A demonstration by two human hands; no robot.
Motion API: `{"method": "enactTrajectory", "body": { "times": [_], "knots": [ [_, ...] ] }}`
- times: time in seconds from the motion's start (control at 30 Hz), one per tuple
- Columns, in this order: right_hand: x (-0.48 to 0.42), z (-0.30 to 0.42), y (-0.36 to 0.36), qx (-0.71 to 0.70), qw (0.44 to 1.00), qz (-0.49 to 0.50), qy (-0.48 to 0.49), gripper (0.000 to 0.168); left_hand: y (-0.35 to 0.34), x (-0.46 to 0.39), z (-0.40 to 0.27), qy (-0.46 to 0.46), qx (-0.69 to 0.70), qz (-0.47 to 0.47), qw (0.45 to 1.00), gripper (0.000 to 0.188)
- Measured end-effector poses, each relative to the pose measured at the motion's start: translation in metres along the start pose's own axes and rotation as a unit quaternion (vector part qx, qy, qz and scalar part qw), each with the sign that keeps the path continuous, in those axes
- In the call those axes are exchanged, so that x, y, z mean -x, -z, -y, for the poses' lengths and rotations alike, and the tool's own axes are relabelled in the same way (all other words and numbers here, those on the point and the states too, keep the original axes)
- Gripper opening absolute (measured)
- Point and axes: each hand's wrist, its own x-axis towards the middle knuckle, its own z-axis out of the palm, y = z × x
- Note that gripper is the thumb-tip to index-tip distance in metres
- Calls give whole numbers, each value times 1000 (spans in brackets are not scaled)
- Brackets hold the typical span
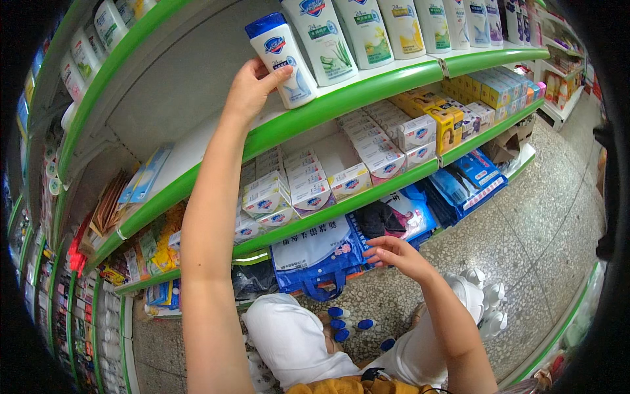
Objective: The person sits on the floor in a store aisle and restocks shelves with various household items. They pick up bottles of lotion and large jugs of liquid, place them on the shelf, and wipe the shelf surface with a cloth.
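Note:
My left hand [251, 88] grips a white Safeguard body wash bottle [288, 64] with a blue cap, its thumb across the front. The bottle leans slightly at the front of the upper shelf [339, 101], which has a green edge strip. Right beside it stands a larger Safeguard bottle [327, 44] with an aloe picture, the first in a row of similar bottles. Lower down, my right hand [396, 253] hovers with fingers loosely apart and holds nothing. It is near blue packaging bags [320, 251] on the bottom level.
Boxed soap bars [310, 189] and yellow boxes [443, 123] fill the shelf below. Blue-capped bottles [339, 325] stand on the speckled floor [517, 216] between my knees. White bottles [485, 300] stand beyond my right leg. Brown cardboard pieces [110, 202] lean at the left.

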Motion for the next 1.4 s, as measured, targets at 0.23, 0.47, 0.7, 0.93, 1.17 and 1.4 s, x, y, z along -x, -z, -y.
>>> {"method": "enactTrajectory", "body": {
  "times": [0.23,0.47,0.7,0.93,1.17,1.4],
  "knots": [
    [0,-7,-3,-10,1000,8,-6,44,-1,-1,7,1,-10,-22,1000,56],
    [-2,-5,-6,-1,1000,10,-12,43,1,-13,18,-9,-15,-15,1000,55],
    [-1,-3,-7,2,1000,14,-23,42,-10,-18,27,-44,-40,-67,996,48],
    [0,-6,-4,13,1000,11,-21,41,-14,-26,39,-58,-39,-87,994,46],
    [-3,-10,-3,4,1000,1,-18,39,-2,-27,53,-68,-80,-93,990,49],
    [-1,-18,17,131,984,-109,50,28,-39,76,-33,-207,-185,-108,955,37]
  ]
}}
